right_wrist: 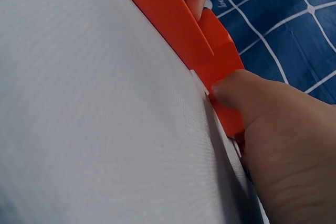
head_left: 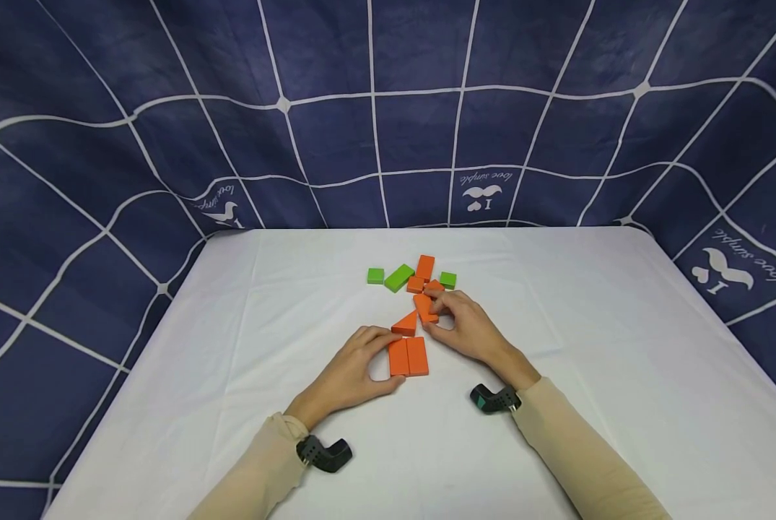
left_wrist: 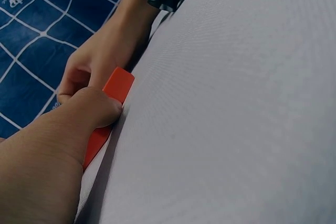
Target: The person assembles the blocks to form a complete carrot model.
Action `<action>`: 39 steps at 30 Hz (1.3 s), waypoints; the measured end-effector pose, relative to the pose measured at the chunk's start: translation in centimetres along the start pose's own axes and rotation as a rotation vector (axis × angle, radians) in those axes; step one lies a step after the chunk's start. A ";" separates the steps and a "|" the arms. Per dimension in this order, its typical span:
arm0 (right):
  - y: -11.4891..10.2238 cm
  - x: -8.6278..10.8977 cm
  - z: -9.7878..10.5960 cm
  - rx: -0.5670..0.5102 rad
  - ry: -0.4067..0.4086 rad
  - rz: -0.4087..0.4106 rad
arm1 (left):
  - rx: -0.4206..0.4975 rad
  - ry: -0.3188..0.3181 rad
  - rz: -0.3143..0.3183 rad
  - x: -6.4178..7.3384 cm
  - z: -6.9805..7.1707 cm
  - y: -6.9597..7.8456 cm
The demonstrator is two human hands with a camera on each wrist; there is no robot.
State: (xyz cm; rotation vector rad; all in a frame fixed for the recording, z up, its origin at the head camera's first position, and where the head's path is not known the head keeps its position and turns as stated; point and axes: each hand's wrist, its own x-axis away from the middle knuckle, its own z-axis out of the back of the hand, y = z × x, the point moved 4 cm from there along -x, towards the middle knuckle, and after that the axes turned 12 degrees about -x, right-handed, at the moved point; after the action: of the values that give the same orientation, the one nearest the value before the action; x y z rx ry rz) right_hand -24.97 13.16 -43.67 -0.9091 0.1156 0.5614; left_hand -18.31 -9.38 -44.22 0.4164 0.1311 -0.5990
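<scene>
My left hand (head_left: 355,365) spans an orange rectangular block (head_left: 397,357), its fingers at the far end and thumb at the near end. Tight along the right side of that block lies a second orange rectangular block (head_left: 418,357). Just beyond the pair is an orange triangular block (head_left: 406,325). With thumb and fingers my right hand (head_left: 468,328) pinches another orange block (head_left: 422,306), partly covered by the fingers. In the right wrist view, the right thumb (right_wrist: 236,90) presses against orange. The left thumb (left_wrist: 107,108) lies on an orange block in the left wrist view.
Beyond the right hand are an orange block (head_left: 426,267), a small orange block (head_left: 416,284) and a partly hidden orange piece (head_left: 434,285). Green blocks (head_left: 399,278) lie around them. A white cloth (head_left: 284,289) covers the table; a dark blue grid curtain (head_left: 336,137) hangs behind.
</scene>
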 end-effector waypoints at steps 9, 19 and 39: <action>-0.1 0.0 0.0 0.021 -0.064 -0.023 | -0.007 0.011 -0.016 0.0 -0.1 -0.1; 0.1 0.0 0.3 0.011 -0.052 -0.052 | -0.009 0.018 -0.019 0.0 -0.1 -0.1; 0.4 1.1 0.9 -0.126 -0.059 -0.068 | -0.005 0.019 -0.019 0.0 -0.1 -0.1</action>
State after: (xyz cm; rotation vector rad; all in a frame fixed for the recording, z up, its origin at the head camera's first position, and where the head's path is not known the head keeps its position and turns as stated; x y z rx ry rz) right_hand -24.38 14.48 -43.80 -1.0139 -0.0036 0.5361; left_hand -18.37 -9.41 -44.32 0.4161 0.1554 -0.6133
